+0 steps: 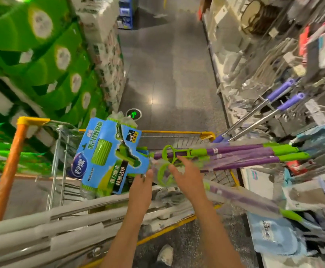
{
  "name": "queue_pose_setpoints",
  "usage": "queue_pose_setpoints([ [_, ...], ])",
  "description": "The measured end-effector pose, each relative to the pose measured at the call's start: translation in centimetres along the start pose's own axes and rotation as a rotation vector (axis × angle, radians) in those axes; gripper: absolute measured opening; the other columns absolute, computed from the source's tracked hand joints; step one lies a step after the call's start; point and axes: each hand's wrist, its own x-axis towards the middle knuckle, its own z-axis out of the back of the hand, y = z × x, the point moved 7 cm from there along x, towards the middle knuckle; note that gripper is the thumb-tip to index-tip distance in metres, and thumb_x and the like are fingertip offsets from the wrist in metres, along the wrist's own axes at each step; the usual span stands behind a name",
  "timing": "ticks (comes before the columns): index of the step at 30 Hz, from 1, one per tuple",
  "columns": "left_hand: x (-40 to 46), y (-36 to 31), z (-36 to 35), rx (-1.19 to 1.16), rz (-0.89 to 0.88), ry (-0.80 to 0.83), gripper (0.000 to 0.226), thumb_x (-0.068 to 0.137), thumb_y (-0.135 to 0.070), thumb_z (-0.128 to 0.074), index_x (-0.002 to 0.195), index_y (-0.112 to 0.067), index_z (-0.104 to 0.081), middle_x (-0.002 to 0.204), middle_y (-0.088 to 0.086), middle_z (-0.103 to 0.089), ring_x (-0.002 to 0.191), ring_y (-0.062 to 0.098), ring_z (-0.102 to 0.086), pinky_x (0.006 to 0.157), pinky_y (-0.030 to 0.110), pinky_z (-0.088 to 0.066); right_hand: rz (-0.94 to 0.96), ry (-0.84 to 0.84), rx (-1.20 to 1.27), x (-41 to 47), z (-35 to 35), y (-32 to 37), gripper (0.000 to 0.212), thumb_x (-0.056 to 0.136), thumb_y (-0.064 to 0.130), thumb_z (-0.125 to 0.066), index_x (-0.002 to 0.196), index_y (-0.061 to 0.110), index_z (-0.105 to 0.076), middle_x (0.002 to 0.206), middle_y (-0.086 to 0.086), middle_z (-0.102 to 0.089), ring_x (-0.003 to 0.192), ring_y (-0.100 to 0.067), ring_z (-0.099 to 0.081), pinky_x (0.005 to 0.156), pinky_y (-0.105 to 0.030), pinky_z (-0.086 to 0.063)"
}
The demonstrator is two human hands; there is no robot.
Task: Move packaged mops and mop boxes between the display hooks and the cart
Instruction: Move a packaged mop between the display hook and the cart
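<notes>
Over the cart (206,134), the blue mop pack (109,157) is touched by the left hand (141,187), its grip unclear; the right hand (188,176) is held beside the purple handles (241,154), fingers apart.

cart (179,140): shiny metal wire, yellow plastic rim
mop pack (109,155): glossy blue card, clear plastic wrap
mop poles (241,153): smooth purple and green plastic
floor (169,78): shiny, smooth
</notes>
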Motion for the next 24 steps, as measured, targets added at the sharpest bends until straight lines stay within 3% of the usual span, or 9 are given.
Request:
queue_pose_setpoints([
  [2, 1.0, 2.1, -1.3, -0.058, 0.172, -0.011, 0.069, 0.101, -0.059, -0.038, 0.141, -0.004, -0.052, 0.138, 0.022, -0.056, 0.123, 0.037, -0.055, 0.104, 0.049, -0.044, 0.016, 0.078, -0.047, 1.3, -1.1, -0.8, 0.062, 0.096, 0.054, -0.056, 0.148, 0.021, -0.047, 0.149, -0.002, -0.050, 0.137, -0.021, -0.045, 0.110, -0.039, -0.038],
  [4, 1.7, 3.2, -2.3, -0.234, 0.257, -0.013, 0.055, 0.099, -0.061, -0.042, 0.117, -0.015, -0.067, 0.114, 0.012, -0.066, 0.103, 0.030, -0.063, 0.091, 0.046, -0.050, 0.031, 0.148, -0.079, 2.5, -2.2, -1.3, 0.061, 0.097, 0.052, -0.055, 0.148, 0.020, -0.047, 0.148, -0.001, -0.052, 0.135, -0.021, -0.048, 0.109, -0.039, -0.040],
  [6, 2.1, 3.3, -3.5, -0.473, 0.251, 0.022, 0.031, 0.098, -0.059, -0.046, 0.096, -0.034, -0.066, 0.099, -0.009, -0.067, 0.093, 0.014, -0.062, 0.082, 0.034, -0.050, 0.039, 0.197, -0.098, 3.5, -3.1, -1.8, 0.059, 0.099, 0.051, -0.052, 0.147, 0.017, -0.048, 0.147, -0.002, -0.054, 0.135, -0.022, -0.049, 0.109, -0.040, -0.042],
  [8, 2.7, 3.2, -4.5, -0.658, 0.237, 0.040, 0.028, 0.098, -0.054, -0.050, 0.103, -0.034, -0.069, 0.107, -0.005, -0.075, 0.102, 0.018, -0.069, 0.089, 0.036, -0.052, 0.036, 0.251, -0.106, 4.3, -4.0, -2.4, 0.053, 0.101, 0.050, -0.048, 0.140, 0.014, -0.055, 0.139, -0.005, -0.060, 0.129, -0.025, -0.054, 0.106, -0.041, -0.044],
  [11, 3.3, 2.9, -5.4, -0.783, 0.219, 0.034, 0.038, 0.092, -0.054, -0.054, 0.107, -0.024, -0.073, 0.103, 0.004, -0.078, 0.095, 0.021, -0.075, 0.078, 0.039, -0.058, 0.020, 0.291, -0.098, 4.9, -5.0, -3.2, 0.047, 0.102, 0.051, -0.044, 0.117, 0.012, -0.066, 0.119, -0.008, -0.069, 0.114, -0.028, -0.061, 0.094, -0.039, -0.048],
  [15, 3.7, 2.9, -6.1, -0.839, 0.253, -0.006, 0.038, 0.100, -0.044, -0.053, 0.115, -0.013, -0.069, 0.102, 0.011, -0.078, 0.089, 0.026, -0.076, 0.073, 0.042, -0.059, 0.009, 0.301, -0.070, 5.7, -5.3, -3.4, 0.050, 0.103, 0.052, -0.041, 0.104, 0.010, -0.069, 0.112, -0.009, -0.072, 0.107, -0.027, -0.063, 0.091, -0.039, -0.049],
  [18, 3.7, 3.3, -6.5, -0.892, 0.289, -0.043, 0.034, 0.100, -0.035, -0.058, 0.120, -0.010, -0.068, 0.112, 0.014, -0.075, 0.102, 0.033, -0.072, 0.073, 0.044, -0.061, 0.024, 0.238, -0.031, 6.1, -4.8, -3.4, 0.049, 0.105, 0.045, -0.042, 0.068, 0.016, -0.056, 0.082, -0.012, -0.071, 0.080, -0.029, -0.063, 0.074, -0.042, -0.047],
  [21, 3.2, 3.5, -6.5, -0.948, 0.315, -0.059, 0.028, 0.099, -0.027, -0.061, 0.120, -0.011, -0.068, 0.116, 0.012, -0.074, 0.106, 0.034, -0.071, 0.066, 0.042, -0.060, 0.050, 0.197, -0.023, 5.6, -4.5, -3.4, 0.055, 0.105, 0.042, -0.044, 0.063, 0.008, -0.052, 0.072, -0.016, -0.067, 0.070, -0.032, -0.059, 0.064, -0.043, -0.043],
  [24, 2.7, 3.7, -6.6, -0.940, 0.293, -0.056, 0.020, 0.097, -0.021, -0.064, 0.112, -0.008, -0.069, 0.105, 0.014, -0.077, 0.089, 0.029, -0.075, 0.058, 0.038, -0.060, 0.074, 0.175, 0.003, 4.7, -4.2, -3.4, 0.052, 0.102, 0.048, -0.047, 0.058, 0.020, -0.050, 0.059, 0.002, -0.057, 0.058, -0.017, -0.053, 0.056, -0.038, -0.036],
])
